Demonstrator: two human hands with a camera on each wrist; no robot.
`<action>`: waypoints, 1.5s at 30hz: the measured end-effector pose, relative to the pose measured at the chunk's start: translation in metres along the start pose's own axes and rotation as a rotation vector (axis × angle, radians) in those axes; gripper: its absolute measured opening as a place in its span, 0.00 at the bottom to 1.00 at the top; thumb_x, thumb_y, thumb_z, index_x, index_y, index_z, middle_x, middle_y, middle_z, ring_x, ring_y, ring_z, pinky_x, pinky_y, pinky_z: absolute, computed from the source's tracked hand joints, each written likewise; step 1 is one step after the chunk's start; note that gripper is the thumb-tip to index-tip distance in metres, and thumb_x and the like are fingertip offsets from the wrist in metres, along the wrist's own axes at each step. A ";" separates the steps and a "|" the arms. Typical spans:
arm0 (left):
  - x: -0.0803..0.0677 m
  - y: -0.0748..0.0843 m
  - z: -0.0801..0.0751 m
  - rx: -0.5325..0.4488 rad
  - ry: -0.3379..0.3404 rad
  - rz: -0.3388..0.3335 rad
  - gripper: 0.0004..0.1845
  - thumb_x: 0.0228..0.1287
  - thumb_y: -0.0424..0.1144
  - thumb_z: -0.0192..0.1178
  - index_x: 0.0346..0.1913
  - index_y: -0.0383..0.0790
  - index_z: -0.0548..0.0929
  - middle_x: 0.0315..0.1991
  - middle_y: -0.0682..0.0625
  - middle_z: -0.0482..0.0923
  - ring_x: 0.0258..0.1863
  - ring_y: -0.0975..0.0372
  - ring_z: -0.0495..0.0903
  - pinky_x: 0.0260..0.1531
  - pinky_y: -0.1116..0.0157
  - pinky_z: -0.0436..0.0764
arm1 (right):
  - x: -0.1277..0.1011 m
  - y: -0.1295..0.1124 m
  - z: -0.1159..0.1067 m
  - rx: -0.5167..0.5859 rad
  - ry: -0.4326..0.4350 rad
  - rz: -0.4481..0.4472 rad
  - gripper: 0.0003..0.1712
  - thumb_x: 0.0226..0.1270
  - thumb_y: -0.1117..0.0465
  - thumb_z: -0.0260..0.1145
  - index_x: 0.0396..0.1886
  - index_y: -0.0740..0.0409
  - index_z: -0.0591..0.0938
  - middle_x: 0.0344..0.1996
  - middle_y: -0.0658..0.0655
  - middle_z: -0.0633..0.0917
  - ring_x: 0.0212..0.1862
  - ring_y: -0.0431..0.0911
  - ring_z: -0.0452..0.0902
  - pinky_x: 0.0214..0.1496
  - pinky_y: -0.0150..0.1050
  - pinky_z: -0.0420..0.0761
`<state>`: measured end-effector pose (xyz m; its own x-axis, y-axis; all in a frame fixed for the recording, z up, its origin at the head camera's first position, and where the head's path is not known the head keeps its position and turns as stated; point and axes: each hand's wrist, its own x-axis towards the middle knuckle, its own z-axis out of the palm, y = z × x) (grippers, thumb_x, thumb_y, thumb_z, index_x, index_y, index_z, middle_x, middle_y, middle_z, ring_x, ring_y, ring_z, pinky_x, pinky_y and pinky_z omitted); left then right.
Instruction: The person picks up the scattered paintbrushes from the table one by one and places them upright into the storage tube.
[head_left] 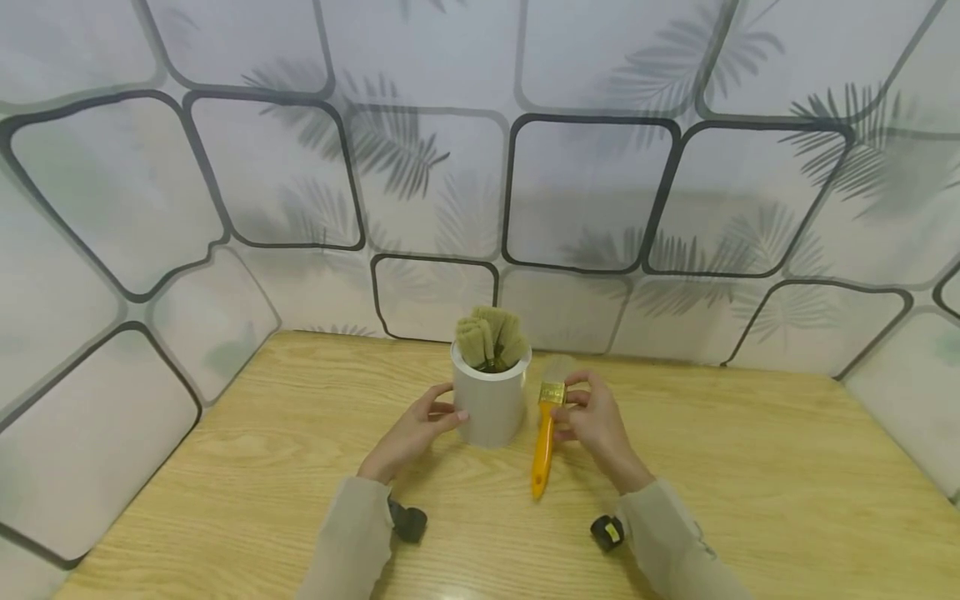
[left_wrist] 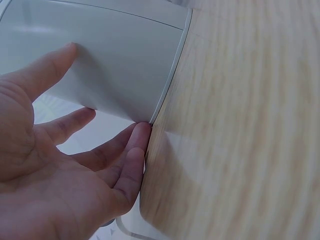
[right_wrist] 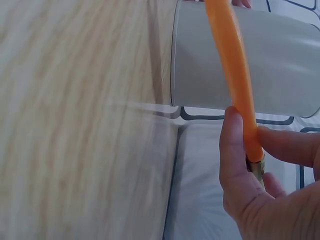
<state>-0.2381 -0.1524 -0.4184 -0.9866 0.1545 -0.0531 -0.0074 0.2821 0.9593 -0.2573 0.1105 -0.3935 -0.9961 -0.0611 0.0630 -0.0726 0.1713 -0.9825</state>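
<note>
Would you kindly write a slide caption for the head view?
Left hand steadies a white cup of brushes; right hand holds an orange-handled brush beside it.

left hand (left_wrist: 60, 170) touching white cup (left_wrist: 115, 60), wooden table (left_wrist: 240, 125)

Left hand (head_left: 414, 432) open (fingers straight); right hand (head_left: 592, 421) pinching, thumb opposed.

Both arms wear loose beige long sleeves (head_left: 352, 542) ending at the wrists. A small black camera unit (head_left: 407, 522) sits under each wrist; the hands are bare.
</note>
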 end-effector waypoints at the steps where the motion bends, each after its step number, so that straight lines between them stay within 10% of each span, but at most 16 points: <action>1: 0.000 0.000 0.000 0.000 0.001 0.000 0.35 0.72 0.46 0.63 0.77 0.42 0.64 0.66 0.36 0.71 0.68 0.40 0.68 0.63 0.36 0.66 | 0.000 0.000 -0.001 0.011 0.006 -0.001 0.26 0.63 0.84 0.61 0.58 0.70 0.66 0.42 0.72 0.83 0.30 0.46 0.83 0.30 0.42 0.87; 18: -0.001 0.000 -0.001 0.006 0.007 0.001 0.35 0.72 0.46 0.63 0.77 0.42 0.64 0.66 0.36 0.72 0.67 0.40 0.69 0.63 0.37 0.67 | -0.001 -0.018 -0.015 0.093 0.099 -0.078 0.26 0.65 0.83 0.62 0.62 0.70 0.69 0.45 0.70 0.83 0.31 0.41 0.82 0.33 0.42 0.88; 36: 0.001 -0.001 -0.001 -0.008 0.000 0.006 0.35 0.72 0.46 0.64 0.77 0.42 0.64 0.65 0.36 0.71 0.67 0.41 0.69 0.62 0.36 0.68 | -0.002 -0.043 -0.022 0.332 0.290 -0.320 0.24 0.60 0.86 0.63 0.50 0.62 0.74 0.38 0.50 0.83 0.34 0.42 0.84 0.33 0.41 0.88; 45: 0.001 -0.001 0.000 -0.007 0.000 0.008 0.36 0.72 0.46 0.64 0.77 0.42 0.64 0.65 0.36 0.72 0.67 0.41 0.69 0.63 0.36 0.67 | -0.003 -0.056 -0.020 0.508 0.357 -0.479 0.24 0.59 0.86 0.65 0.47 0.61 0.74 0.40 0.57 0.83 0.34 0.44 0.84 0.34 0.41 0.88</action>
<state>-0.2393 -0.1528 -0.4194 -0.9866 0.1564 -0.0457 -0.0010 0.2747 0.9615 -0.2508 0.1206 -0.3349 -0.8235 0.3198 0.4685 -0.5532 -0.2698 -0.7882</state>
